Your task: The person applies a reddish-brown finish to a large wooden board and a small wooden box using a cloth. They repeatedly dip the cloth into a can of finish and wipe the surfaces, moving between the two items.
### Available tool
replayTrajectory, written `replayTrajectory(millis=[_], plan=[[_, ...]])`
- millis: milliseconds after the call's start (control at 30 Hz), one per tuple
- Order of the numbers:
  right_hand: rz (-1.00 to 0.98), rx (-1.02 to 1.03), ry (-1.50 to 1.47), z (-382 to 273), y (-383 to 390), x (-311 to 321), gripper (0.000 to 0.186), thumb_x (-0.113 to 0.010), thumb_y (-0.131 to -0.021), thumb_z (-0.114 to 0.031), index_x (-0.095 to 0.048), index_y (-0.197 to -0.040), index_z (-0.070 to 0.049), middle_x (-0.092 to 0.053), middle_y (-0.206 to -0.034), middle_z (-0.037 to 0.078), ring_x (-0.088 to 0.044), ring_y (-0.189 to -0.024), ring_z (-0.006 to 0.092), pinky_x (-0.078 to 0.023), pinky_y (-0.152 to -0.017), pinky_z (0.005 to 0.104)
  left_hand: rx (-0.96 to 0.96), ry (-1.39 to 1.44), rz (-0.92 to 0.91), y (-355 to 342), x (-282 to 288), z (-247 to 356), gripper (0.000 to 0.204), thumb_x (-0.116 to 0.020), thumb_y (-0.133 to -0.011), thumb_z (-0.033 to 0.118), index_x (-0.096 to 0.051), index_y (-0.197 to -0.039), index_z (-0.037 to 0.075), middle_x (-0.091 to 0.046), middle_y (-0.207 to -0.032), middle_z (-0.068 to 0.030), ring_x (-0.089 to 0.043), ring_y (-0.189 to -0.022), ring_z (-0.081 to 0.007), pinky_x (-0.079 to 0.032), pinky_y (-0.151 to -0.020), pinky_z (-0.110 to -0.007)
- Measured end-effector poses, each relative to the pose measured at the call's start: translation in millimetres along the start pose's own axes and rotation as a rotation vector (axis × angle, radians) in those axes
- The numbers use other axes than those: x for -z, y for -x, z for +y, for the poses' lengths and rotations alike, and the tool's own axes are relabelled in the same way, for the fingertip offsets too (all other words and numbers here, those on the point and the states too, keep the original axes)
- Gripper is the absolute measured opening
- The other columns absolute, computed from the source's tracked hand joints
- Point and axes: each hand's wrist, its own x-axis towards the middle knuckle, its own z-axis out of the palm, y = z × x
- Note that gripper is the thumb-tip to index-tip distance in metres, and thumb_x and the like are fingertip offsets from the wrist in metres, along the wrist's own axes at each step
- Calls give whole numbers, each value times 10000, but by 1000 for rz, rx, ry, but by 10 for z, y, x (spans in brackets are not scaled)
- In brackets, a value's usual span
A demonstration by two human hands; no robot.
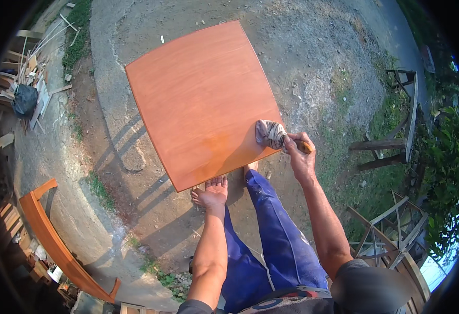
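Note:
A reddish-brown wooden tabletop (203, 94) with curved edges stands in front of me, and a wetter orange patch shows near its front edge. My right hand (301, 155) is closed round the wooden handle of a paintbrush (269, 133). Its head looks wrapped in pale material bound with dark string, and it rests on the tabletop near the right front corner. Palm up, my left hand (211, 193) lies at the front edge with its fingers stretched toward the underside. The fingertips are close to the edge; whether they touch the wood I cannot tell.
A curved orange-brown wooden piece (67, 246) lies at the left. Scrap wood and a black bag (25, 100) are piled farther back. A wooden frame (397, 120) and a slatted wooden structure (391, 230) stand at the right, beside leafy plants (444, 167).

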Motion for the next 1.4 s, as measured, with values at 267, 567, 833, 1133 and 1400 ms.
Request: replayTrajectory(millis=[267, 567, 833, 1133, 1400], plan=[[242, 263, 458, -66, -551, 562, 124, -721, -919, -124, -664, -972, -28, -623, -883, 30, -593, -809, 114, -488, -719, 279, -1, -60, -186, -72, 230, 109, 923, -227, -895, 809, -535, -1365, 77, -500, -1464, -81, -416, -1388, -269, -219, -1180, -541], [243, 450, 718, -395, -296, -261, 105, -694, -920, -132, -639, -985, -72, -580, -929, 110, -622, -847, 274, -517, -746, 389, -62, 91, -157, 44, 167, 395, 947, -138, -916, 809, -427, -1441, 76, -310, -1592, -98, -218, -1497, -292, -146, -1220, -527], [-60, 492, 727, -326, 706, -1891, 171, -679, -874, -92, -603, -1026, -113, -544, -914, 167, -602, -810, 374, -500, -685, 489, 31, 229, -248, 102, 234, 575, 963, -108, -929, 794, -534, -1350, 40, -452, -1503, -104, -273, -1481, -293, -110, -1230, -548], [-331, 463, 665, -213, 1629, -3016, 189, -693, -860, -110, -596, -1019, -79, -506, -901, 188, -569, -800, 392, -474, -688, 484, 3, 90, -193, 421, 150, 894, 777, -201, -991, 688, -424, -1483, 129, -402, -1555, -72, -378, -1421, -313, -292, -1162, -538], [-411, 193, 253, -259, 1745, -3225, 181, -695, -913, -208, -639, -977, -49, -600, -930, 168, -639, -880, 329, -499, -790, 413, -23, -19, -186, 285, 391, 987, 716, -344, -960, 687, -456, -1431, 160, -450, -1492, -38, -423, -1362, -277, -323, -1128, -526]])
